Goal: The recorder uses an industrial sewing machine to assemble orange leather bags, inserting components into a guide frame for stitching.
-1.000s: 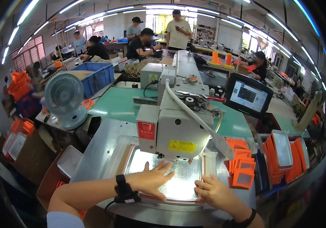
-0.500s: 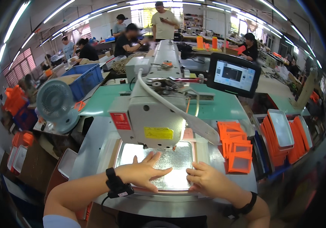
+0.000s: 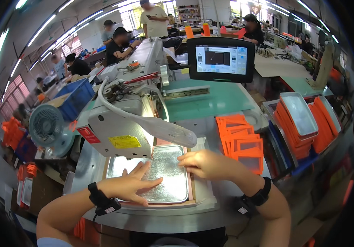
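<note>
A shiny silver rounded rectangular sheet [image 3: 166, 185] lies in a flat frame [image 3: 190, 193] under the head of a sewing machine [image 3: 117, 123]. My left hand [image 3: 129, 183] rests flat on the sheet's left part, fingers spread, with nothing held. At the sheet's upper right edge is my right hand [image 3: 201, 162], its fingers stretched toward the border and touching it or nearly so. I see nothing between its fingers. The machine's needle area sits just beyond my left fingertips. Both wrists wear black straps.
Orange-bordered pieces [image 3: 239, 140] lie stacked right of the frame. Farther right, a bin holds orange and silver panels [image 3: 298, 115]. A control screen [image 3: 221, 59] stands behind the green table top [image 3: 206, 101]. A fan [image 3: 47, 125] and blue crate [image 3: 76, 99] stand left. Several people work beyond.
My right hand has moved away from me along the sheet's right edge, from its lower part to its upper part. My left hand stays flat on the sheet. The view has turned right.
</note>
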A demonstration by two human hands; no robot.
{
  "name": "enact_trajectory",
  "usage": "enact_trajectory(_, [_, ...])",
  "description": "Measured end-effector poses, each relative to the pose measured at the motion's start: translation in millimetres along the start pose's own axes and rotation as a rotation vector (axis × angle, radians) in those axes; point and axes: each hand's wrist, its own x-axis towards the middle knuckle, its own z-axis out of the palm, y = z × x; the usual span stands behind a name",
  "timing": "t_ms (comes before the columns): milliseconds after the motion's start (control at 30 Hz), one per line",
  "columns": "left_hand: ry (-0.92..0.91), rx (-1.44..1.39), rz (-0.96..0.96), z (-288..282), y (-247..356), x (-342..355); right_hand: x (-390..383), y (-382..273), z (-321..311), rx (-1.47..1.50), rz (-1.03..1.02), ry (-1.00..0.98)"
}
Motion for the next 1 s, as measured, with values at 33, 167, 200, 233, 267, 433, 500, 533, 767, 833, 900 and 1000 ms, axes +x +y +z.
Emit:
enact_trajectory(33, [0.007,0.003,0.001,-1,1,0,1,5,0,-0.021,-0.001,0.026])
enact_trajectory(167, [-0.005,-0.012,0.018,-2,-1,2,0,28,4,-0.029,0.065,0.088])
enact_trajectory(200, [-0.002,-0.021,0.018,-2,-3,1,1,31,4,-0.03,0.073,0.088])
enact_trajectory(233, [0.02,-0.013,0.056,2,-9,0,0,32,5,-0.04,0.085,0.057])
enact_trajectory(267, [0.019,-0.005,0.065,3,-10,1,-2,31,6,-0.068,0.094,0.033])
enact_trajectory(433, [0.017,0.012,0.075,-3,-4,2,-4,25,5,-0.149,0.089,0.011])
enact_trajectory(500, [0.015,0.015,0.065,-4,-2,2,-6,25,7,-0.167,0.049,0.055])
enact_trajectory(533, [0.016,0.022,0.064,-5,-1,2,-7,27,11,-0.19,0.009,0.085])
enact_trajectory(767, [0.099,0.026,0.098,-1,-4,-2,-4,-3,28,-0.501,-0.082,0.195])
enact_trajectory(833, [0.113,0.015,0.106,2,-6,-3,-1,-7,26,-0.467,-0.02,0.118])
enact_trajectory(900, [0.11,0.002,0.085,1,-5,-3,-1,-15,19,-0.435,0.03,0.046])
enact_trajectory(1000, [0.092,-0.004,0.035,-3,3,-3,0,-27,16,-0.484,0.031,-0.002])
